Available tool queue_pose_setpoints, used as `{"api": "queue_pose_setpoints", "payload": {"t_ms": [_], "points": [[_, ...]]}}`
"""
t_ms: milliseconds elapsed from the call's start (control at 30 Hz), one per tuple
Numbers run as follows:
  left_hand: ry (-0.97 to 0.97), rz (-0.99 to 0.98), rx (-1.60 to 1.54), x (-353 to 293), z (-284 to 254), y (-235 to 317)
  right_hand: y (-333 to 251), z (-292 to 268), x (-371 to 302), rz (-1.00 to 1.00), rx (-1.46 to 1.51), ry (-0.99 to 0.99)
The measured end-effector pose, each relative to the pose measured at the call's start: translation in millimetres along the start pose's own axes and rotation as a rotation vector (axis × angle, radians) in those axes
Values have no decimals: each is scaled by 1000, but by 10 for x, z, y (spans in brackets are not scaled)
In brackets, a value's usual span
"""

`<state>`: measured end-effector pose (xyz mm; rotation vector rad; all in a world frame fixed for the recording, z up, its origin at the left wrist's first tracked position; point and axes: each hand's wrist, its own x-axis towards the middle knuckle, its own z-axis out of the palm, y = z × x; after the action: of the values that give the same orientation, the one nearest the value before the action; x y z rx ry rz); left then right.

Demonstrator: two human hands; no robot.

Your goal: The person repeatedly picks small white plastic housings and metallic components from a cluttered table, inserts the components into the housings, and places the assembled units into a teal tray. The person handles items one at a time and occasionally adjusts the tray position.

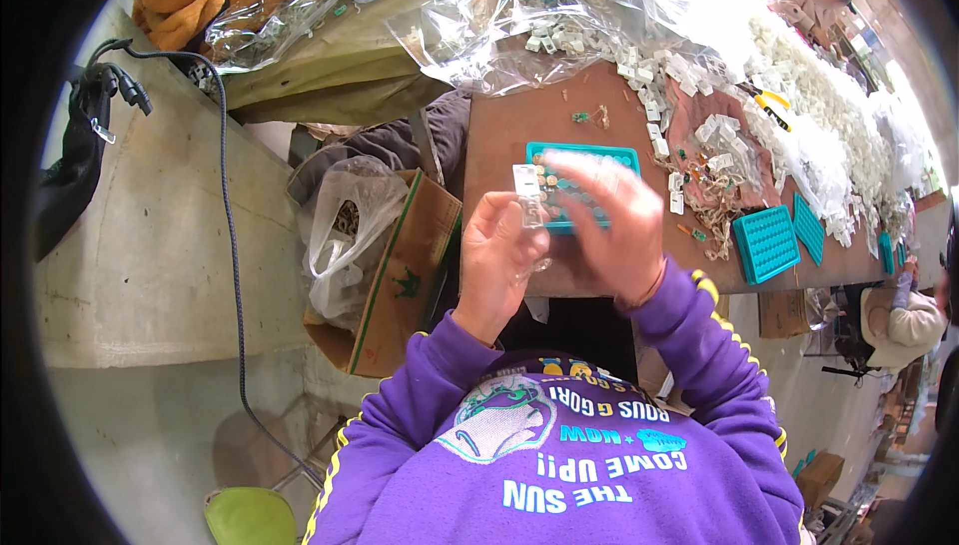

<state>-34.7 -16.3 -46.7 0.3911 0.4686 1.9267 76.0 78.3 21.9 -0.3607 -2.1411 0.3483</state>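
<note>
My left hand [496,257] is closed on a small clear-and-white plastic housing [526,182], pinched between thumb and fingers at the left edge of a teal tray [624,152]. Beside it, my right hand [621,223] reaches over the tray, its fingers smeared by motion, so I cannot make out whether they hold anything. Small round pale pieces sit in the tray's pockets, partly covered by my hands. All of this is above the front part of the brown tabletop [504,135].
Another teal tray [766,245] lies to the right, near tangled wires [714,215]. White housings [824,145] are heaped along the table, with yellow-handled pliers [771,110] among them. A cardboard box [428,230] with a plastic bag [352,210] stands left. Other people [904,320] work at right.
</note>
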Motion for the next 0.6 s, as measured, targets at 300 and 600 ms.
{"api": "queue_pose_setpoints", "payload": {"t_ms": [300, 600], "points": [[35, -7, 42, 2, 20, 24, 487, 282, 111, 43, -229, -272], [5, 34, 38, -6, -17, -8, 151, -15, 81, 139, 115, -122]]}}
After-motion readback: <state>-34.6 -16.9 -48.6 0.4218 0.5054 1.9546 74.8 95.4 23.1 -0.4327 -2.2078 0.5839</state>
